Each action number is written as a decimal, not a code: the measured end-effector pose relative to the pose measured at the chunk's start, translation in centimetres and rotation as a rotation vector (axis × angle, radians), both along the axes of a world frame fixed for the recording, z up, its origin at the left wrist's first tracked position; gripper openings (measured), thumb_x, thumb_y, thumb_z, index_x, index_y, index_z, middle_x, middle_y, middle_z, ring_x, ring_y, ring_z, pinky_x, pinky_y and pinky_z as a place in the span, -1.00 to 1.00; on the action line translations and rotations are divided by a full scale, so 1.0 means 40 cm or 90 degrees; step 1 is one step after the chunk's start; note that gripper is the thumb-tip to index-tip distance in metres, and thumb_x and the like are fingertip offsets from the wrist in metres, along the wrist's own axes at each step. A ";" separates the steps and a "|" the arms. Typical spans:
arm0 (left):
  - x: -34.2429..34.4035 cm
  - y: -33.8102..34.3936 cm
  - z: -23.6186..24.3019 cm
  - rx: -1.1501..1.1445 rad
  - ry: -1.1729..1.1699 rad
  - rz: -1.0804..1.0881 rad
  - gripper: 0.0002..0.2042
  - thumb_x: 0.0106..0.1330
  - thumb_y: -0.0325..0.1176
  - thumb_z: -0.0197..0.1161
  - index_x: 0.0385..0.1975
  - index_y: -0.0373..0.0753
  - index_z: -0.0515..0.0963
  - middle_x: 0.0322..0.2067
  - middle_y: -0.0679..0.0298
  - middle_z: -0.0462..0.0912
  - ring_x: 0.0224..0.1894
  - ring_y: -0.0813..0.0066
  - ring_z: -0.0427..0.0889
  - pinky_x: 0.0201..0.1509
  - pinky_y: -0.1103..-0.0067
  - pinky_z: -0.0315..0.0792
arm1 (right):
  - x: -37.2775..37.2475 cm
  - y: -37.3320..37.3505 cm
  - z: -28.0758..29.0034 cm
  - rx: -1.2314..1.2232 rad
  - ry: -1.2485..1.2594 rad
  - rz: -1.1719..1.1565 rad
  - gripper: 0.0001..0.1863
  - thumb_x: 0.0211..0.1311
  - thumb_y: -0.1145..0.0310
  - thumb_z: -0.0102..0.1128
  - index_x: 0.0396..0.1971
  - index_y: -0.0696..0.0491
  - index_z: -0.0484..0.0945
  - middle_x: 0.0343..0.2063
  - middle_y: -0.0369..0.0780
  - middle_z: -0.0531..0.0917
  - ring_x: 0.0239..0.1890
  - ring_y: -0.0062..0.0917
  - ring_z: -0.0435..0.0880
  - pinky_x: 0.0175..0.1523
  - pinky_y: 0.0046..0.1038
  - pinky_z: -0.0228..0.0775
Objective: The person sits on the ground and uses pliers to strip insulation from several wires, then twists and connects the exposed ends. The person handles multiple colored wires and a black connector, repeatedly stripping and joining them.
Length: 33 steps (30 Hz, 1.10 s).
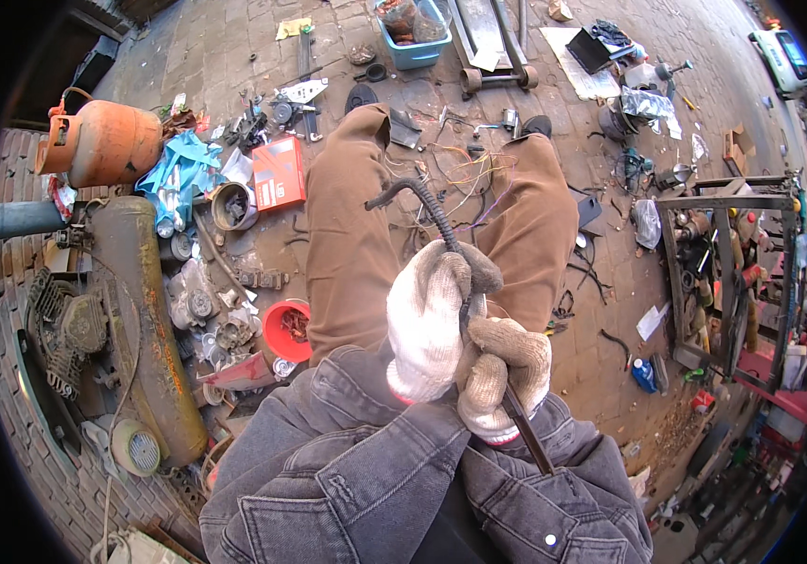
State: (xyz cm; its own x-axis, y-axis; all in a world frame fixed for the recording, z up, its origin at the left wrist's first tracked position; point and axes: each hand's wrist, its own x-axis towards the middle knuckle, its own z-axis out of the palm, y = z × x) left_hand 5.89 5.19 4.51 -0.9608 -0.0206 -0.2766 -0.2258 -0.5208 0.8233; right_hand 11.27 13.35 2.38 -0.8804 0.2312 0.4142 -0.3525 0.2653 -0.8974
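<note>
Ribbed dark tube (pixel 437 216), before the grey jacket (pixel 366 470) — left hand (pixel 425 315) clamped around it nearer its hooked end (bent leftward), right hand (pixel 512 371) closed on it just below; the long axis slants up-left.

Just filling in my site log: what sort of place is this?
Probably an outdoor repair or scrap yard: littered brick paving, a rust-stained tank and, left of it, a finned machine part.

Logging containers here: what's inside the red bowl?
The red bowl holds reddish-brown scraps, too small to identify. Whatever lies under them is covered.
</note>
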 end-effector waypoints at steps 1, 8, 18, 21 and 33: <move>0.000 -0.001 0.001 0.012 -0.003 -0.013 -0.64 0.53 -0.09 0.07 -0.20 -0.34 0.51 -0.37 0.29 0.62 -0.45 0.71 0.43 -0.37 0.71 0.31 | 0.000 0.001 -0.001 -0.010 0.003 0.007 -0.64 0.41 0.19 0.20 -0.12 0.21 0.43 -0.50 -0.22 0.52 -0.65 -0.64 0.40 -0.48 -0.54 0.24; -0.001 0.001 -0.009 0.057 -0.002 -0.029 -0.66 0.54 -0.10 0.05 -0.21 -0.32 0.50 -0.38 0.29 0.62 -0.46 0.73 0.42 -0.37 0.72 0.29 | 0.017 0.000 0.009 -0.140 -0.069 0.063 -0.68 0.43 0.23 0.17 -0.08 0.18 0.40 -0.54 -0.24 0.47 -0.68 -0.65 0.36 -0.52 -0.52 0.19; -0.004 -0.003 -0.007 0.050 -0.016 -0.042 -0.64 0.55 -0.07 0.04 -0.23 -0.31 0.51 -0.38 0.32 0.61 -0.49 0.75 0.37 -0.43 0.71 0.24 | 0.007 0.007 0.007 -0.029 -0.004 0.075 -0.70 0.42 0.29 0.15 -0.07 0.21 0.39 -0.54 -0.23 0.49 -0.65 -0.63 0.41 -0.48 -0.52 0.24; -0.003 -0.001 -0.003 0.043 -0.031 -0.044 -0.62 0.54 -0.05 0.04 -0.24 -0.31 0.52 -0.41 0.35 0.59 -0.51 0.75 0.36 -0.45 0.71 0.22 | 0.009 0.016 0.001 0.025 0.017 0.089 -0.72 0.41 0.33 0.15 -0.09 0.24 0.42 -0.53 -0.21 0.52 -0.63 -0.61 0.44 -0.47 -0.52 0.26; -0.001 0.003 -0.006 0.009 -0.019 -0.057 -0.60 0.53 -0.03 0.04 -0.27 -0.31 0.52 -0.45 0.37 0.58 -0.55 0.76 0.34 -0.48 0.73 0.20 | 0.033 0.040 0.003 -0.012 -0.036 0.133 -0.75 0.32 0.45 0.09 -0.11 0.29 0.52 -0.60 -0.23 0.55 -0.65 -0.56 0.50 -0.51 -0.50 0.27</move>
State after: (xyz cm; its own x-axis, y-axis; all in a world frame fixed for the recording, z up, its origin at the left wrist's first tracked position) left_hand 5.87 5.31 4.28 -0.9498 0.0697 -0.3050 -0.2969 -0.5082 0.8085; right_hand 12.58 14.95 2.50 -0.9317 0.0492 0.3599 -0.3468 0.1748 -0.9215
